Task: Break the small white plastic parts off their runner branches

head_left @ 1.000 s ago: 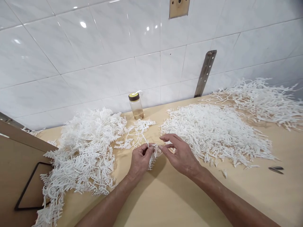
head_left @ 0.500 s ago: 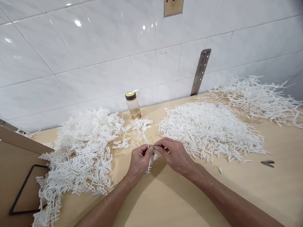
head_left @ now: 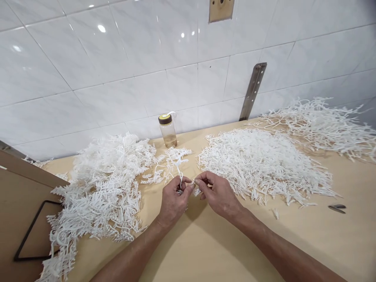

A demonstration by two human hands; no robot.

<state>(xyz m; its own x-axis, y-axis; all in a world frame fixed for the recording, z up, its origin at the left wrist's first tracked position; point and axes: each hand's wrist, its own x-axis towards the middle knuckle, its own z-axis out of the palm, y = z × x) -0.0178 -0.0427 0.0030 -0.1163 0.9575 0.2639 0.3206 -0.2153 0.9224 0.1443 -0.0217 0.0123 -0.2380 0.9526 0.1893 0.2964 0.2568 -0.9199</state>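
My left hand (head_left: 174, 201) is closed, thumb and forefinger pinching a white branched plastic stem (head_left: 180, 166) whose forked end sticks up past the fingers. My right hand (head_left: 219, 194) meets it fingertip to fingertip, closed in a pinch on a small white sprig (head_left: 197, 192) at the same spot. Whether that sprig is still joined to the stem, I cannot tell. Just beyond the hands, loose branched pieces (head_left: 157, 174) lie on the table. A heap of short white sprigs (head_left: 261, 164) spreads to the right of my right hand.
A tangled white pile (head_left: 100, 192) lies left, beside a brown box (head_left: 26, 219) with a black handle. A lidded bottle (head_left: 169, 133) stands near the tiled wall. Longer stems (head_left: 326, 125) are heaped far right. Small snips (head_left: 337, 208) and a single sprig (head_left: 275, 213) lie front right.
The view has shifted slightly. My fingertips have turned around the stem, whose upper end tilts more to the left, and a small sprig now shows under my right fingers.
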